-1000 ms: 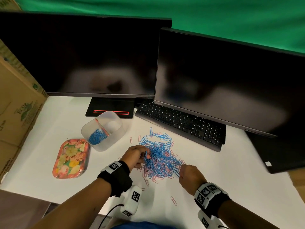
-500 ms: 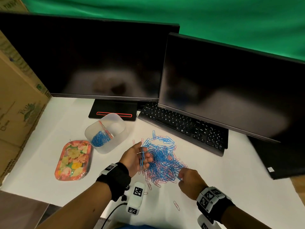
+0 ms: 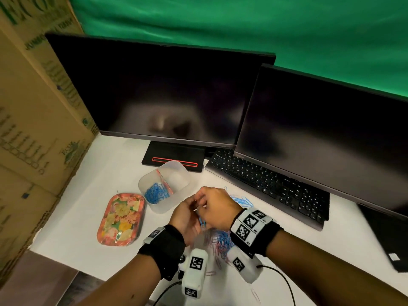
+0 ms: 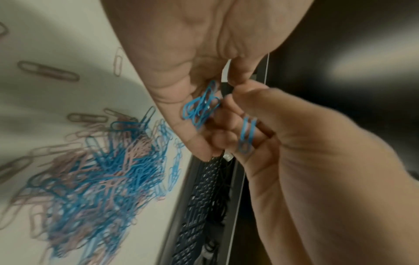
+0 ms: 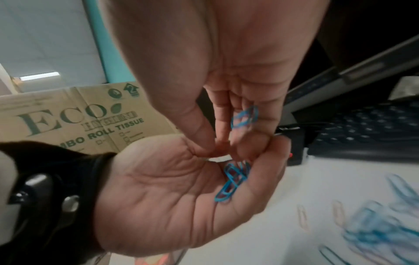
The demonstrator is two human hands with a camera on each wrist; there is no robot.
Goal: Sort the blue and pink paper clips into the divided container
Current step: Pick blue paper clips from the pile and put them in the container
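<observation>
A mixed pile of blue and pink paper clips (image 3: pixel 220 239) lies on the white table, also in the left wrist view as the pile (image 4: pixel 102 170). My left hand (image 3: pixel 189 215) is raised over it, palm up and cupped round a small bunch of blue clips (image 5: pixel 231 182). My right hand (image 3: pixel 214 202) meets it from the right, its fingertips touching the left fingers, with one blue clip (image 5: pixel 244 116) held in its curled fingers. The translucent divided container (image 3: pixel 185 173) stands just left of the hands, with blue clips (image 3: pixel 155 193) in its near-left compartment; the other looks empty.
A floral tray (image 3: pixel 121 219) lies left of the container. A black keyboard (image 3: pixel 265 186) and two dark monitors (image 3: pixel 167 89) stand behind the pile. A cardboard box (image 3: pixel 33 129) walls the left side. Stray pink clips (image 4: pixel 47 70) lie around the pile near the table's front edge.
My right hand left the right side of the pile and rose leftward to meet my left hand. The left hand turned palm up with blue clips in it.
</observation>
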